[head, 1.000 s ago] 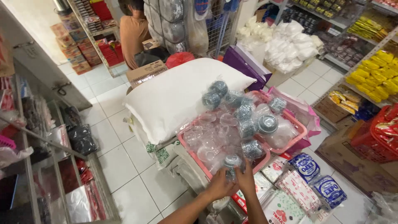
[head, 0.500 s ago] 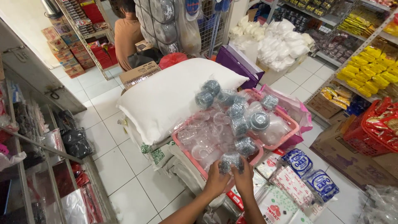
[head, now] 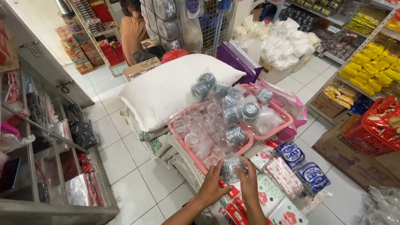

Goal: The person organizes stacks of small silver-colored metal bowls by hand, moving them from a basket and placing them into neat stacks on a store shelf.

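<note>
Glossy clear plastic cup packs (head: 231, 168) fill a matt pink plastic basket (head: 284, 121).

left hand (head: 212, 186) + right hand (head: 248, 179) — fingers round foil-cup pack (head: 230, 168) | pink basket (head: 183, 137) edge

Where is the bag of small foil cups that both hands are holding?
In the head view, the bag of foil cups is low in the centre, between the left hand and right hand, at the pink basket's near edge.

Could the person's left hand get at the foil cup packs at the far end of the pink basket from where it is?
Probably yes: the left hand sits at the pink basket near rim, and nothing covers the far foil cup packs.
</note>
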